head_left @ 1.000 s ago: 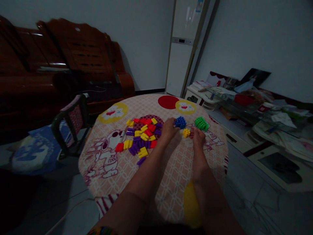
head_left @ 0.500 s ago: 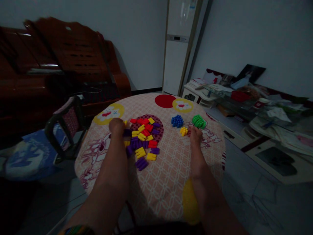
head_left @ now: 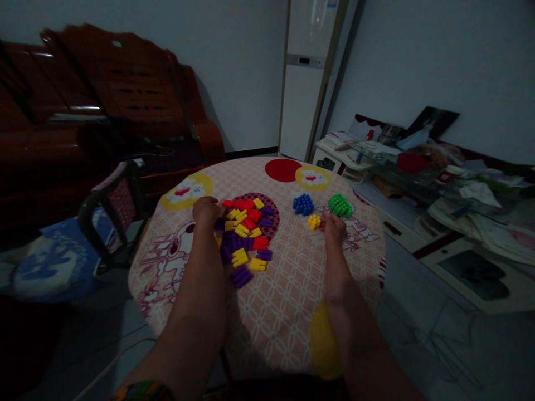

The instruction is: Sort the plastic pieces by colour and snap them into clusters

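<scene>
My left hand (head_left: 206, 211) is at the left edge of a loose pile of plastic building blocks. Its index finger and thumb look slightly apart, with nothing visible between them. In the pile lie red blocks (head_left: 244, 205), yellow blocks (head_left: 239, 257) and purple blocks (head_left: 241, 276), some hidden behind my left wrist. On the right, my right hand (head_left: 335, 228) has its fingertips closed at the edge of a small cluster of yellow blocks (head_left: 314, 222). A blue cluster of blocks (head_left: 303, 205) sits behind it, and a green cluster (head_left: 340, 205) stands just beyond my right hand.
A patterned cloth covers the round table (head_left: 284, 312). A chair (head_left: 112, 211) stands at its left, with a wooden sofa (head_left: 125, 94) behind. To the right, a low cabinet (head_left: 401, 234) carries papers, bags and a cup. A tall white appliance (head_left: 303, 100) stands at the back.
My left hand has shifted slightly right, closer to the pile, and a yellow block beside it now lies among the others. My right hand stays by the yellow cluster.
</scene>
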Demonstrator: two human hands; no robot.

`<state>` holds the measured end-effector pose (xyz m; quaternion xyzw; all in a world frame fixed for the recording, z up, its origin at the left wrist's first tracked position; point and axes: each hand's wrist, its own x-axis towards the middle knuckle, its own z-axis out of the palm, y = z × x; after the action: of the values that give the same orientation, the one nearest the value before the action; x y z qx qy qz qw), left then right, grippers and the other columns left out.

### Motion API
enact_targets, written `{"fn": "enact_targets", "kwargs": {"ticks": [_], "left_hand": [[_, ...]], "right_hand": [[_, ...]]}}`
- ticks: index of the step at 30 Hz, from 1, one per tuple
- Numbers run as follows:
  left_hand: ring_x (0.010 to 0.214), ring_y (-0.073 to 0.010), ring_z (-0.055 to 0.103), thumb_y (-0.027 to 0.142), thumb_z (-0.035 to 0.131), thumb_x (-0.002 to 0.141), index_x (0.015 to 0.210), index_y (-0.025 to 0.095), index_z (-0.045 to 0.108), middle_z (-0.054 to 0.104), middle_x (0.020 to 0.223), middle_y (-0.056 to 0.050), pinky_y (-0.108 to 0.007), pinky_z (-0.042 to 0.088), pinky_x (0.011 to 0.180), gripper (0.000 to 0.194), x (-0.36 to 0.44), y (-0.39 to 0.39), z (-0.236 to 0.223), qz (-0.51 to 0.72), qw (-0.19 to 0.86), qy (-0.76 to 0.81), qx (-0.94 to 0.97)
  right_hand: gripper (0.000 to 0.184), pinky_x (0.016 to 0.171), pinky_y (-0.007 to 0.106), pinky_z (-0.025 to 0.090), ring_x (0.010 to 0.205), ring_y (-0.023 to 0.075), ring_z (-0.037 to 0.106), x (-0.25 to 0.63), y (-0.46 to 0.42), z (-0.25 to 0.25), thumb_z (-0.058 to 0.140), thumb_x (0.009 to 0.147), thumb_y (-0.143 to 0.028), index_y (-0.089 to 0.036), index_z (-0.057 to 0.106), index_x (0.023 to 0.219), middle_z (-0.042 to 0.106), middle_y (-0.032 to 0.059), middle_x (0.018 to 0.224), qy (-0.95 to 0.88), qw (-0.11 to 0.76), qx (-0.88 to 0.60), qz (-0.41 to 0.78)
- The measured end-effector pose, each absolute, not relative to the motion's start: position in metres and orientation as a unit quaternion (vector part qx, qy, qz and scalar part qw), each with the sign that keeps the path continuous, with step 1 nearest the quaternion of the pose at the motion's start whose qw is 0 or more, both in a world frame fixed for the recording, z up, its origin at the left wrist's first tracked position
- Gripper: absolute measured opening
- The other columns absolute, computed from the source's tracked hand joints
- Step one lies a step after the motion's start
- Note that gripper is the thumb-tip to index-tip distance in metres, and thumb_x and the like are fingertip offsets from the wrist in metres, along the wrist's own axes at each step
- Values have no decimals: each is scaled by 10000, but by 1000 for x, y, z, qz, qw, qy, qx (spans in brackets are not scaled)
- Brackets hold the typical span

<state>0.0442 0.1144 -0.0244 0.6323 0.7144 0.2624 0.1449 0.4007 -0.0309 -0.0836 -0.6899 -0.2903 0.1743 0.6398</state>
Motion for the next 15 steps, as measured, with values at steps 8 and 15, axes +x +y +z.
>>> {"fn": "enact_targets", "kwargs": {"ticks": [8,15], "left_hand": [[830,-257,689,293,727,636,833,219,783,761,778,-45,-296,477,705,218,53,103,-17,172,194,637,726],[904,-241,684,259,690,708,975,215,746,763,947,-55,-269,470,730,276,58,98,-24,127,159,611,765]], "right_hand": [[340,520,250,499,582,161,627,403,-31,-87,483,817,-422,-181,721,851,682,11,675,-299,643,-684,171],[318,518,258,501,567,163,615,401,-32,-84,492,821,-421,-196,715,797,664,4,636,-297,633,-696,167]]}}
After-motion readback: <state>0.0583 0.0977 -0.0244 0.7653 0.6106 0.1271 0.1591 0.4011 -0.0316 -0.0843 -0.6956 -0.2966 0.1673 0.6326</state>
